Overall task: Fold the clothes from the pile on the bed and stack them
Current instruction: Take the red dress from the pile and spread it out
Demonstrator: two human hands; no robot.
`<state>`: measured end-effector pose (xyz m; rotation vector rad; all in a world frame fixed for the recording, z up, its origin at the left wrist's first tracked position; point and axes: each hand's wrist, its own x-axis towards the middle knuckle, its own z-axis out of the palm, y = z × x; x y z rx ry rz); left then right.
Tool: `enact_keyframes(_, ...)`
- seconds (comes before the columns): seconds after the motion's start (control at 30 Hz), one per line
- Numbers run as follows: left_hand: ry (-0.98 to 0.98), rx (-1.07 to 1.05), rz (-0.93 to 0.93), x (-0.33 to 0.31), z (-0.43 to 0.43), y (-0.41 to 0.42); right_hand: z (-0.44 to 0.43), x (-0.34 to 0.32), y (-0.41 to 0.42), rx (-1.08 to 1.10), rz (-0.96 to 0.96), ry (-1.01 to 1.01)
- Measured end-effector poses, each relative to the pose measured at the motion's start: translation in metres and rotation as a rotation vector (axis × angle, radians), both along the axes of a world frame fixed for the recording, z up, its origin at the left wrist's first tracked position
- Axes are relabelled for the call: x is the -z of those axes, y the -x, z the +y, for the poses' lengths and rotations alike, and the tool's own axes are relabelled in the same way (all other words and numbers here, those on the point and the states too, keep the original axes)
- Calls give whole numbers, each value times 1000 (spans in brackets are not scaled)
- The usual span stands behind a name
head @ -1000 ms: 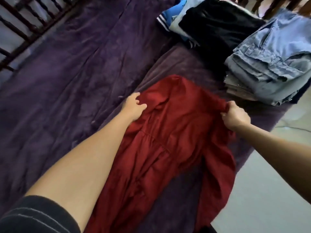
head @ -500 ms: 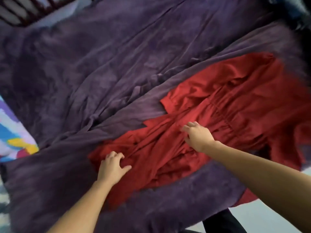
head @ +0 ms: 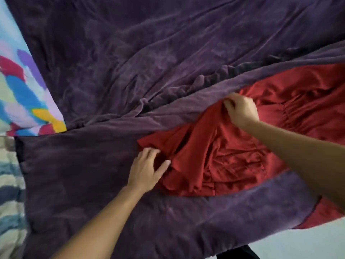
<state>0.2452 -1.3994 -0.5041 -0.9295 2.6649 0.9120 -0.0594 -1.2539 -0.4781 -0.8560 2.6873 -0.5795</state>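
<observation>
Head view: red dress (head: 233, 156) lies bunched on purple blanket (head: 130, 71); left hand (head: 147, 170) grips its hem, right hand (head: 240, 109) pinches a fold.

garment (head: 233, 146) on blanket (head: 130, 71), right | left hand (head: 147, 171) at its left edge | right hand (head: 240, 109) at far edge | sheet (head: 22, 90) left

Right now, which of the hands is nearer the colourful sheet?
Left. The left hand grips the red garment on the side toward the colourful sheet; the right hand pinches it farther off.
</observation>
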Motion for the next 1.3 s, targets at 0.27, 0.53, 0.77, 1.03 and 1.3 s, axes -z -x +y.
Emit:
enact_keyframes(0.27, 250, 178, -241, 25, 2, 84, -83, -6, 83, 266, -91, 84)
enact_keyframes(0.53, 146, 43, -54, 39, -8, 152, -90, 15, 105, 188, -171, 113)
enact_keyframes(0.77, 123, -491, 237, 12, -179, 210, -91, 13, 155, 147, -63, 29)
enact_keyframes(1.03, -274, -922, 379, 19, -261, 263, -115, 33, 127, -42, -156, 64)
enact_keyframes(1.3, -65, -771, 231, 38, -27, 103, 63, 42, -18, -108, -13, 35)
